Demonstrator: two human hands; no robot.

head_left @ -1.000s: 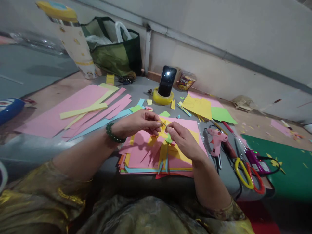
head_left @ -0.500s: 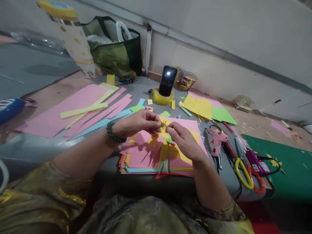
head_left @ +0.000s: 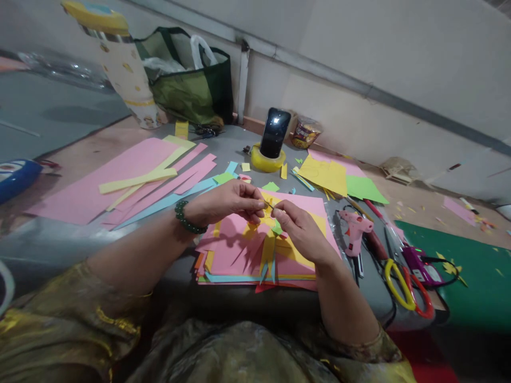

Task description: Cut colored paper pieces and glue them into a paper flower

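Observation:
My left hand [head_left: 239, 201], with a green bead bracelet at its wrist, is closed in a pinch over the paper stack. My right hand [head_left: 297, 223] pinches from the other side. Between the fingertips runs a thin dark piece [head_left: 269, 205], too small to name, with an end at each hand. Beneath them lies a yellow paper shape with tails [head_left: 268, 250] and a small green piece [head_left: 277, 229] on it. It rests on the stack of coloured paper sheets [head_left: 227, 260], whose top sheet is pink.
Left lie pink sheets [head_left: 120, 165] and paper strips. Behind, a phone [head_left: 275, 133] leans in a yellow tape roll [head_left: 268, 159]. A bottle [head_left: 123, 69] and green bag [head_left: 191, 85] stand back left. Right are a pink glue gun [head_left: 355, 230] and scissors [head_left: 400, 284].

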